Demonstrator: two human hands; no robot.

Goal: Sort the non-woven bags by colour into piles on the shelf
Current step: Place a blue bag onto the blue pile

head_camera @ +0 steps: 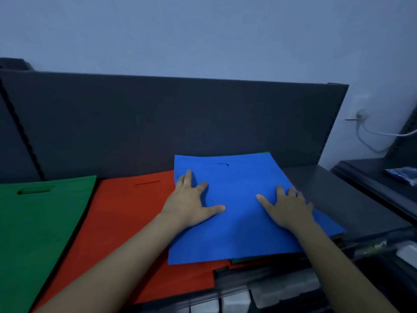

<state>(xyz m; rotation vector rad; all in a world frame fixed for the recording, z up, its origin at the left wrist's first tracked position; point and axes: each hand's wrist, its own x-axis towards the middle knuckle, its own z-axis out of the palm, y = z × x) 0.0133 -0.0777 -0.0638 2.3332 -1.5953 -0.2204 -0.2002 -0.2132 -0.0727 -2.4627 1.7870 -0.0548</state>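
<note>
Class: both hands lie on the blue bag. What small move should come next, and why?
Probably pinch the blue bag and lift it off: the left hand and right hand lie flat on it, a green edge shows beneath, and no blue pile is visible yet.

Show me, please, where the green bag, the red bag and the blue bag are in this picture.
green bag [40, 222], head view, middle of its face.
red bag [126, 218], head view, face below its handle slot.
blue bag [225, 179], head view, face below its handle slot.
</note>
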